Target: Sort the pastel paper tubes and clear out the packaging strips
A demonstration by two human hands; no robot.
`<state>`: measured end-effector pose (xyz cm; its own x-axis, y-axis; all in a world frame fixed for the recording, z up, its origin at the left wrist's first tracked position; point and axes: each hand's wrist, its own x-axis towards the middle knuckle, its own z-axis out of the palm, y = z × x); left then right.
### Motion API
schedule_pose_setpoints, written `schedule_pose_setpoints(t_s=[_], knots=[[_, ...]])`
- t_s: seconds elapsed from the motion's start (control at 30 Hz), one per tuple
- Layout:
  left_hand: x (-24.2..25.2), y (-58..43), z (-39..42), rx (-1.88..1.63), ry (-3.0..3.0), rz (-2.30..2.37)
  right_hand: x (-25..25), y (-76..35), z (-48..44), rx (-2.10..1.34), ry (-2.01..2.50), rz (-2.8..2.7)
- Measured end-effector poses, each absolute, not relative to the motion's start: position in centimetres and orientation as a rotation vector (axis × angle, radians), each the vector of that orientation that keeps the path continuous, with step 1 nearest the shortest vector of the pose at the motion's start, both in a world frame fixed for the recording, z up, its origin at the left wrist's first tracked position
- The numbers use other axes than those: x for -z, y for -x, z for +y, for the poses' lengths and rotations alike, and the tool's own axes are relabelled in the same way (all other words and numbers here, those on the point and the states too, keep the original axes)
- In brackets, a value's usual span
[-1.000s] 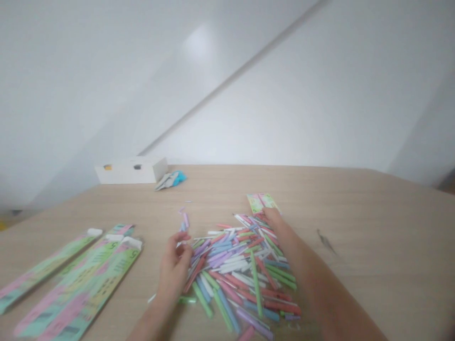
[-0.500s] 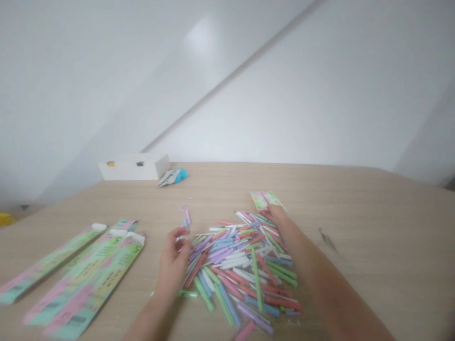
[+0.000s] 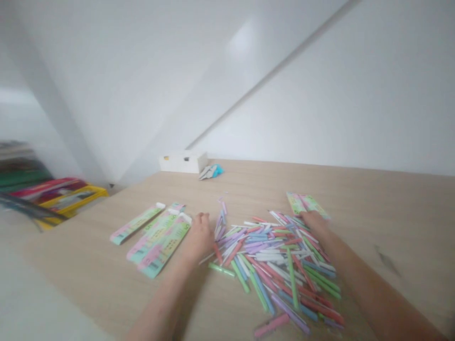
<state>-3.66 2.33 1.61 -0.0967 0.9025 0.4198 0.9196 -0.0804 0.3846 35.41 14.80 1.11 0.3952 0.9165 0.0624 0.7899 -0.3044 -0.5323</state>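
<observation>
Left hand (image 3: 201, 233) has moved beside a carton (image 3: 168, 246) marked "5", fingers' grip unclear.

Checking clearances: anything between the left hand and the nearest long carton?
Nothing visible. The left hand is close beside the far end of the nearest long carton; I can't tell if they touch. The pile of pens lies on the hand's other side.

Many-coloured sticks (image 3: 268, 255), banded cartons (image 3: 166, 245)

The sticks mix red, pink, green, blue, purple and white. From them, the cartons at nine o'clock show pink, green and yellow; the cloth (image 3: 209, 172) at eleven, grey and bright blue.
</observation>
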Motion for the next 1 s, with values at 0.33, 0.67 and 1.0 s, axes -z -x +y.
schedule_pose_setpoints(t_s=[0.33,0.67,1.0], knots=[[-1.7,12.2,-1.5,0.325,1.745,-2.393,-1.2,-35.3,14.1,-0.434,2.149,-1.582],[-1.0,11.7,-2.3,0.197,1.703,-2.306,-1.0,-34.5,13.3,-0.399,2.160,-1.712],[0.4,12.7,-1.7,0.143,1.744,-2.178,1.0,-34.6,12.2,-0.372,1.981,-1.893]])
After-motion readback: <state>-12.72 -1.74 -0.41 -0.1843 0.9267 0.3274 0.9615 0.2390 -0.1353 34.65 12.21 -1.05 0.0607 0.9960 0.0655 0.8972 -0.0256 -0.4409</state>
